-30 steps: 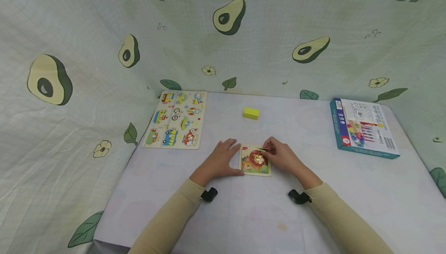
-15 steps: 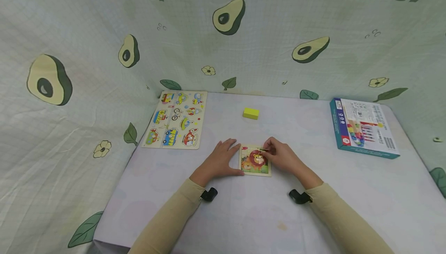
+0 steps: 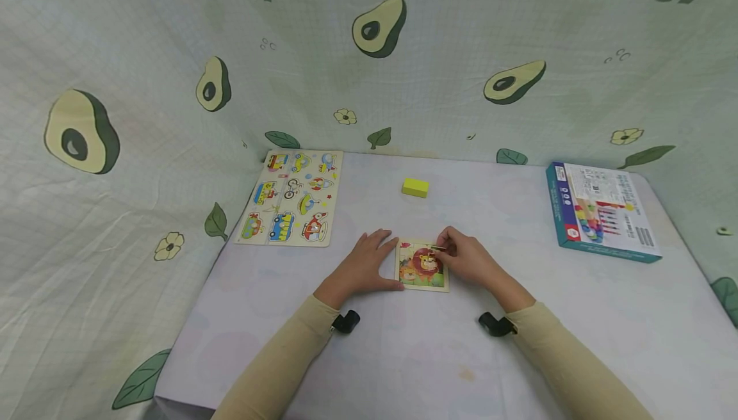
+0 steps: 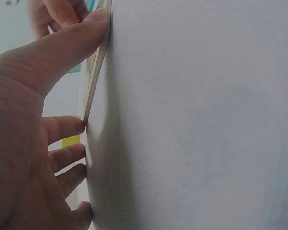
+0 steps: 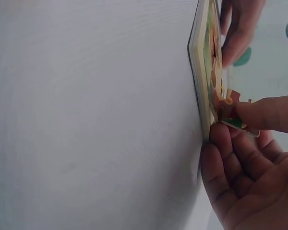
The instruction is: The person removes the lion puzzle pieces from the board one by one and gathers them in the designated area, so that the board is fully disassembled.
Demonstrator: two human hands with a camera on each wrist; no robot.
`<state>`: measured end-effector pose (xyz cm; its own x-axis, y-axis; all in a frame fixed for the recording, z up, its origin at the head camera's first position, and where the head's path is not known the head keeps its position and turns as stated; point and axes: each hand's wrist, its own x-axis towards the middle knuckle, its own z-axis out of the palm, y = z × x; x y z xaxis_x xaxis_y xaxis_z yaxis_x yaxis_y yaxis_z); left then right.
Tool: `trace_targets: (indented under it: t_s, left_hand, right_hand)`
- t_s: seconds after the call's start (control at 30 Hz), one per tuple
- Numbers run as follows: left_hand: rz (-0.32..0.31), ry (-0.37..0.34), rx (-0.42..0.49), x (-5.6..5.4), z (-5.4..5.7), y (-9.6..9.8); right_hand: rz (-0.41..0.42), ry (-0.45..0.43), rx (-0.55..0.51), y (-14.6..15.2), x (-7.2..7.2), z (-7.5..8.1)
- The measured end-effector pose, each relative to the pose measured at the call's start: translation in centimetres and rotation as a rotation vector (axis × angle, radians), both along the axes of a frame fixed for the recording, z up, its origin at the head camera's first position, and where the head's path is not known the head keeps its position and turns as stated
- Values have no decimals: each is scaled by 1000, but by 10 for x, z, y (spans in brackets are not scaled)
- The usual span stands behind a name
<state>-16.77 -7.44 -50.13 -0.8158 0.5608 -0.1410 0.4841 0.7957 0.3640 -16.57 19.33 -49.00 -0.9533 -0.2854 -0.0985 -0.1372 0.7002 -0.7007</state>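
A small square wooden jigsaw puzzle (image 3: 423,288) with a lion picture lies flat on the table between both hands. My left hand (image 3: 363,267) spreads along its left side, thumb tip at the near corner and index fingertip at the edge in the left wrist view. Over the puzzle's far right corner, my right hand (image 3: 468,257) pinches a puzzle piece (image 5: 236,122) between thumb and fingers. That piece is tilted up from the board, with one edge right at its surface. Two right fingertips rest against the puzzle's side in the right wrist view.
A yellow block (image 3: 415,187) sits behind the puzzle. At the back left lies a larger board (image 3: 331,209) with vehicle pictures. A teal-sided box (image 3: 608,212) lies at the back right, and a hanging cloth (image 3: 438,87) with avocado prints stands behind the table.
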Motion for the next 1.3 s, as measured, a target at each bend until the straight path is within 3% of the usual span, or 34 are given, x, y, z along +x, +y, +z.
trace_targets:
  t_s: [0.5, 1.03, 1.3]
  left_hand:
    - [3, -15, -5, 0, 1, 1]
    - [5, -16, -8, 0, -1, 0]
    - [7, -18, -2, -1, -2, 0]
  right_hand:
    - [-5, -23, 26, 0, -2, 3]
    - [86, 24, 2, 1, 0, -1]
    - [74, 18, 5, 2, 2, 1]
